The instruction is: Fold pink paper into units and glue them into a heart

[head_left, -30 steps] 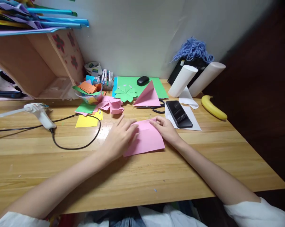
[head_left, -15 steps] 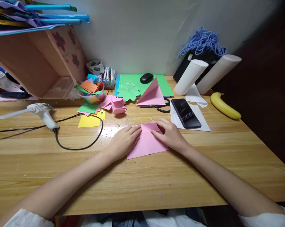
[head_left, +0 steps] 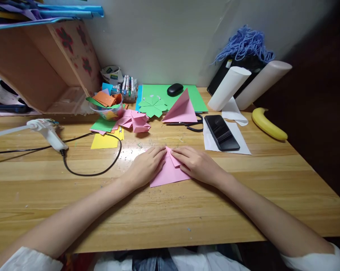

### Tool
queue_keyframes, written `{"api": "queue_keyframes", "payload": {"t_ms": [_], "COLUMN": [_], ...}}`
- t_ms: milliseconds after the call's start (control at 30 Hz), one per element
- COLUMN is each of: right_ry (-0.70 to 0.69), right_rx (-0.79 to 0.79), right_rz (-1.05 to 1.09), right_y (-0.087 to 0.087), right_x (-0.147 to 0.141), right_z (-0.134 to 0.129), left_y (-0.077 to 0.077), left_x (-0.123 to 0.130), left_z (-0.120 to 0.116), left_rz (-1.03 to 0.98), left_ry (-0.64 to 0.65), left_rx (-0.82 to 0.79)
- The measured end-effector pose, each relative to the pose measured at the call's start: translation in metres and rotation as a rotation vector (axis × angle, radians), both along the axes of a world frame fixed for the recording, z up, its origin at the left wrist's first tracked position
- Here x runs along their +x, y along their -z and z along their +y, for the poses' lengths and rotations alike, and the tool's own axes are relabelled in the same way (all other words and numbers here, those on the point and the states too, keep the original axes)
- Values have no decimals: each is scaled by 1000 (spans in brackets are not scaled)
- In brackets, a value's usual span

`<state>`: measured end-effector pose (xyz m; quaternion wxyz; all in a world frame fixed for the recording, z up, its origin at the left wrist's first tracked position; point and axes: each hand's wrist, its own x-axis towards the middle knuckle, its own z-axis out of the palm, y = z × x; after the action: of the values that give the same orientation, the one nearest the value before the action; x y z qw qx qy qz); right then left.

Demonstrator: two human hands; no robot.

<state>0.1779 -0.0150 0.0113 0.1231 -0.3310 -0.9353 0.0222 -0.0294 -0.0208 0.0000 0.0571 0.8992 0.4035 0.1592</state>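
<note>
A sheet of pink paper [head_left: 166, 177] lies on the table between my hands, its far right corner turned inward into a small triangular flap [head_left: 173, 157]. My left hand [head_left: 147, 163] rests flat over the sheet's left side, fingers stretched toward the top of the fold. My right hand [head_left: 199, 165] has its fingers closed on the flap and the right side of the sheet, pressing it down. Part of the paper is hidden under both hands. Behind them, a folded pink paper triangle [head_left: 182, 107] stands by black scissors [head_left: 196, 126].
A glue gun [head_left: 47, 133] with a looping black cord is on the left. A phone [head_left: 222, 131] lies on white paper, near a banana [head_left: 268, 124]. Behind are a cup of paper scraps [head_left: 109, 109], pink folded pieces [head_left: 136, 120], a green paper flower [head_left: 153, 106] and a mouse [head_left: 175, 89].
My right hand has brought the paper's far right corner inward and down, making a slanted flap. My left hand has stayed on the left side. The view has shifted slightly.
</note>
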Motion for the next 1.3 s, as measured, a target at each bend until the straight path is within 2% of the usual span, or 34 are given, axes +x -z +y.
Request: {"api": "queue_keyframes", "payload": {"t_ms": [167,400,633,867,1300], "right_ry": [-1,9,14,88,55], "right_rx": [-4,-47,-65,-74,-58], "right_rz": [15,54,88,130,-6], "right_y": [1,1,0,3,-2], "right_x": [-2,-4,-6,-9,-12], "right_z": [-1,-3,-4,-6,-7], "left_y": [0,0,0,1,-3], "left_x": [0,0,0,1,2], "left_z": [0,3,2,2,0], "left_rz": [14,113,165,223,245], "left_ry": [-22,87,92,101,140], "left_rx": [-10,49,74,103,94]}}
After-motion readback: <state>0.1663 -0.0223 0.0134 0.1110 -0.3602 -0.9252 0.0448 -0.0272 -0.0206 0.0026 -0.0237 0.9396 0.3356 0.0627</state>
